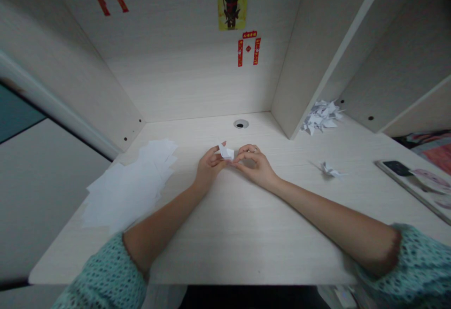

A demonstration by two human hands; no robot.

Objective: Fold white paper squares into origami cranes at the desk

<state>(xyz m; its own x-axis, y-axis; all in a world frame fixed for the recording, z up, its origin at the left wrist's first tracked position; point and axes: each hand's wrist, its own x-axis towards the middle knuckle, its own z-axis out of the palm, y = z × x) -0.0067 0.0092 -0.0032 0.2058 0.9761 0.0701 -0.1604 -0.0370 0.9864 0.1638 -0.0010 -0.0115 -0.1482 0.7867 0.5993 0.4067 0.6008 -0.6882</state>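
Your left hand (208, 164) and right hand (254, 163) pinch a small folded white paper piece (225, 151) between their fingertips, just above the middle of the desk (246, 234). Loose white sheets (130, 184) spread at your left, near that hand. One folded paper figure (329, 170) lies at your right, well apart. A heap of folded figures (321, 116) fills the side shelf, behind the upright panel (299, 74). A cable hole (241, 124) sits beyond your fingers.

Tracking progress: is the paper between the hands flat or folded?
Folded: the small white paper is a compact, pointed shape pinched by left hand and right hand.
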